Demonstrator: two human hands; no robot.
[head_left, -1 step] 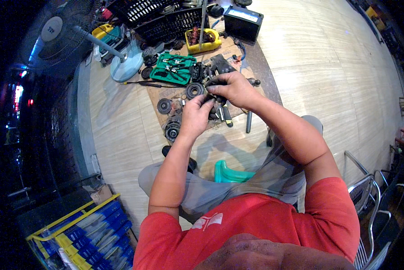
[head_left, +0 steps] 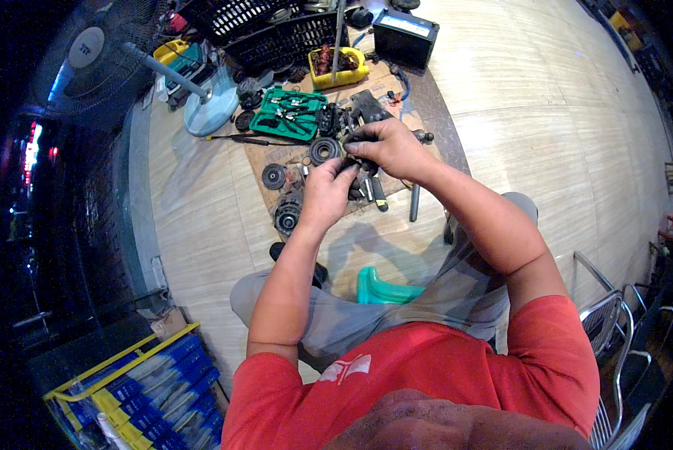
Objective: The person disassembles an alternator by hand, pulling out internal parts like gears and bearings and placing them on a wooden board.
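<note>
Both my hands meet over a sheet of cardboard (head_left: pixel 265 157) on the wooden floor. My right hand (head_left: pixel 387 146) grips a small black metal part (head_left: pixel 357 137) from above. My left hand (head_left: pixel 325 191) comes up from below, and its fingers pinch the underside of the same part. Its exact shape is hidden by my fingers. Round black pulley-like parts (head_left: pixel 274 176) lie on the cardboard just left of my hands, another one (head_left: pixel 286 216) nearer to me and one (head_left: pixel 323 150) beside my left fingers.
An open green tool case (head_left: pixel 288 112) lies beyond the hands, with a yellow tray (head_left: pixel 339 69), black baskets (head_left: pixel 276 34) and a black battery (head_left: pixel 405 34) behind. A fan's pale base (head_left: pixel 209 112) stands left. A green stool (head_left: pixel 389 289) is under me, metal chairs (head_left: pixel 614 322) right, a blue-and-yellow crate (head_left: pixel 141 382) lower left.
</note>
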